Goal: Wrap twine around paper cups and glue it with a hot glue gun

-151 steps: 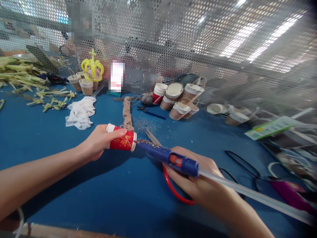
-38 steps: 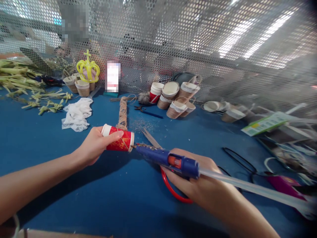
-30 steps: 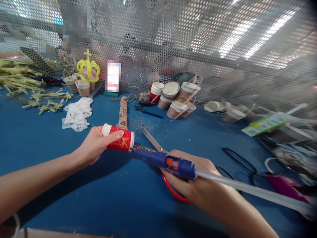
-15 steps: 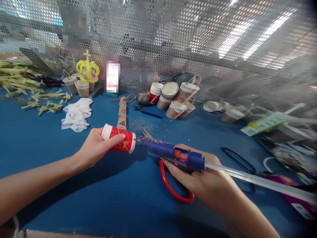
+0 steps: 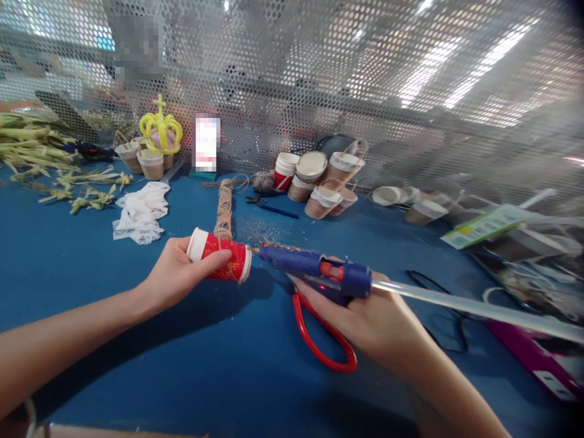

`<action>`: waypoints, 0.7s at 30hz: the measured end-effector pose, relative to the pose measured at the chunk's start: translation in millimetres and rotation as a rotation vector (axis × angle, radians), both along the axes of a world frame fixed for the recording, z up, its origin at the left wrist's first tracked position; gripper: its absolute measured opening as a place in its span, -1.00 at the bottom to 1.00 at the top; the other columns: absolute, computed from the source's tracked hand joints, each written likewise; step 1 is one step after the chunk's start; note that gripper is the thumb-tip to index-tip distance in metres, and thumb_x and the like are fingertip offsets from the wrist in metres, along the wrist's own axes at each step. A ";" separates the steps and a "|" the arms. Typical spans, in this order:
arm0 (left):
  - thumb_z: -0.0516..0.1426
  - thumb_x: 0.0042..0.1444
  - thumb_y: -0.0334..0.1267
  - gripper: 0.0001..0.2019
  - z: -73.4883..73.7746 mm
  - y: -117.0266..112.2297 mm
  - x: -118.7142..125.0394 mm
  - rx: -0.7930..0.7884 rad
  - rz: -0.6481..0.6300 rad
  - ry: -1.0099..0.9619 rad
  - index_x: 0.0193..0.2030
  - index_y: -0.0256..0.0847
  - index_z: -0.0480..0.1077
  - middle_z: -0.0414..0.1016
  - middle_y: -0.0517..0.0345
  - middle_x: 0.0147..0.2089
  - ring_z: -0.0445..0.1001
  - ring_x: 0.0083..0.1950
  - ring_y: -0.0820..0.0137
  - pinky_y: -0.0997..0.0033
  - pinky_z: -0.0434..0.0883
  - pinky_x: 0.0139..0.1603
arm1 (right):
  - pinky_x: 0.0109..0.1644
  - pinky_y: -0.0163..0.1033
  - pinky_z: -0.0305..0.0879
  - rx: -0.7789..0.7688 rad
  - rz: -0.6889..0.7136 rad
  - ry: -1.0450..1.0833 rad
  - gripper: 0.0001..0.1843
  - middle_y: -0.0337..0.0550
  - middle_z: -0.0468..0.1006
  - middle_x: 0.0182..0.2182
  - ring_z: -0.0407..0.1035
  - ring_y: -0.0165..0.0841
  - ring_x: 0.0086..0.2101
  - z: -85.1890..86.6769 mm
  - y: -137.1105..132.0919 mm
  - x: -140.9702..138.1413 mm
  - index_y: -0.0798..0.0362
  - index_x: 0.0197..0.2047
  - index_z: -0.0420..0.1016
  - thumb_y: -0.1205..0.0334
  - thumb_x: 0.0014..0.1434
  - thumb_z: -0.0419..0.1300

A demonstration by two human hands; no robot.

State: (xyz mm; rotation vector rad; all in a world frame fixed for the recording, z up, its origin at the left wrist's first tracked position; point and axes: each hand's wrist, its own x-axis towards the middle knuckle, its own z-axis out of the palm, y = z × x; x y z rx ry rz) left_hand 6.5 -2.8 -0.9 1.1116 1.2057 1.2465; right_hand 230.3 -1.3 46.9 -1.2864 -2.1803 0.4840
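My left hand (image 5: 176,278) is closed around a small red paper cup (image 5: 219,263) held on its side above the blue table (image 5: 205,365). A thin strand of twine crosses the cup. My right hand (image 5: 365,316) grips a blue glue gun (image 5: 319,272), whose nozzle sits just right of the cup's base. A clear glue stick (image 5: 474,308) sticks out of the gun's back. Red-handled scissors (image 5: 322,337) lie under my right hand.
A jute twine roll (image 5: 223,208) lies behind the cup. Twine-wrapped cups (image 5: 322,182) are piled at the mesh screen (image 5: 365,73). A white cloth (image 5: 139,210), green leaves (image 5: 50,158) and a yellow crown (image 5: 159,129) are at left. Black scissors (image 5: 444,304) and a purple item (image 5: 542,359) lie at right.
The glue gun has lifted and shifted slightly right, its nozzle drawn a little away from the cup's base. My left hand has turned the cup slightly.
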 end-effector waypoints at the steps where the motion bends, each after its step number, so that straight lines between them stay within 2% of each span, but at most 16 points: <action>1: 0.26 -0.18 -0.21 -0.85 -0.5 0.9 0.0 0.002 0.002 -0.016 -0.52 -0.26 0.48 0.53 0.22 -0.54 0.42 -0.54 0.50 0.59 0.36 -0.49 | -0.51 -0.22 0.29 -0.052 -0.034 0.019 -0.85 -0.21 0.41 -0.65 0.32 -0.32 -0.60 1.3 0.6 -0.9 0.01 -0.55 0.38 0.22 0.00 0.08; 5: 0.27 -0.19 -0.22 -0.84 -3.9 5.0 -0.2 -0.016 0.033 -0.097 -0.48 -0.28 0.48 0.55 0.20 -0.52 0.45 -0.51 0.48 0.56 0.38 -0.46 | -0.62 -0.29 0.24 -0.177 -0.148 0.103 -0.81 -0.29 0.35 -0.73 0.26 -0.40 -0.69 1.6 13.3 2.4 0.05 -0.49 0.36 0.09 -0.01 0.12; 9: 0.28 -0.20 -0.23 -0.83 -4.7 5.9 -0.2 -0.054 0.020 -0.145 -0.48 -0.29 0.47 0.54 0.21 -0.53 0.45 -0.52 0.50 0.55 0.38 -0.45 | -0.58 -0.36 0.21 -0.175 -0.364 0.194 -0.70 -0.17 0.45 -0.57 0.29 -0.44 -0.60 -13.3 47.0 16.6 0.11 -0.48 0.35 0.01 -0.02 0.14; 14: 0.27 -0.20 -0.23 -0.83 -3.2 4.5 -0.9 -0.043 0.013 -0.116 -0.54 -0.30 0.45 0.50 0.24 -0.60 0.40 -0.59 0.53 0.59 0.33 -0.53 | -0.61 -0.36 0.19 -0.243 -0.451 0.100 -0.63 -0.17 0.37 -0.64 0.24 -0.48 -0.66 -40.3 89.8 30.6 0.11 -0.53 0.30 -0.01 0.09 -0.02; 18: 0.26 -0.19 -0.22 -0.83 -3.6 4.3 -1.8 -0.027 -0.003 -0.105 -0.51 -0.30 0.45 0.51 0.21 -0.57 0.41 -0.56 0.50 0.53 0.34 -0.50 | -0.63 -0.31 0.15 -0.253 -0.501 -0.025 -0.61 -0.20 0.29 -0.79 0.23 -0.43 -0.73 -52.9 108.4 34.4 0.06 -0.67 0.22 0.01 0.05 0.05; 21: 0.25 -0.18 -0.22 -0.83 -2.8 4.1 -1.9 -0.020 -0.019 -0.088 -0.51 -0.29 0.45 0.50 0.21 -0.57 0.40 -0.56 0.50 0.52 0.34 -0.49 | -0.54 -0.26 0.18 -0.178 -0.523 -0.119 -0.62 -0.17 0.30 -0.78 0.30 -0.33 -0.64 -52.5 112.4 31.3 0.05 -0.73 0.20 0.08 -0.01 0.13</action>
